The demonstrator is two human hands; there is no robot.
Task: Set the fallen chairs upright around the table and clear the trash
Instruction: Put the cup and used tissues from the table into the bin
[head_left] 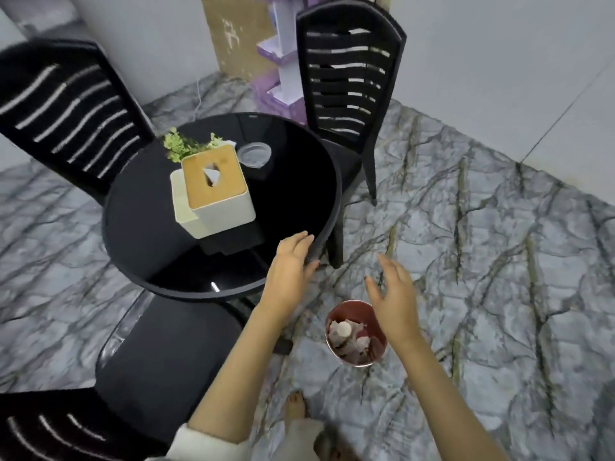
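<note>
Both forearms are stretched forward. Left hand (291, 269) is laid open-fingered on the table (329, 181) rim, gripping nothing. Right hand (394, 296) is held spread and empty above the bin (356, 332).

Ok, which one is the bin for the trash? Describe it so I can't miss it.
Start at the round black table in the middle of the marble-patterned floor. Just off its near edge, below the person's right hand, stands a small round bin. It is the only red thing on the floor, with crumpled paper inside.
</note>
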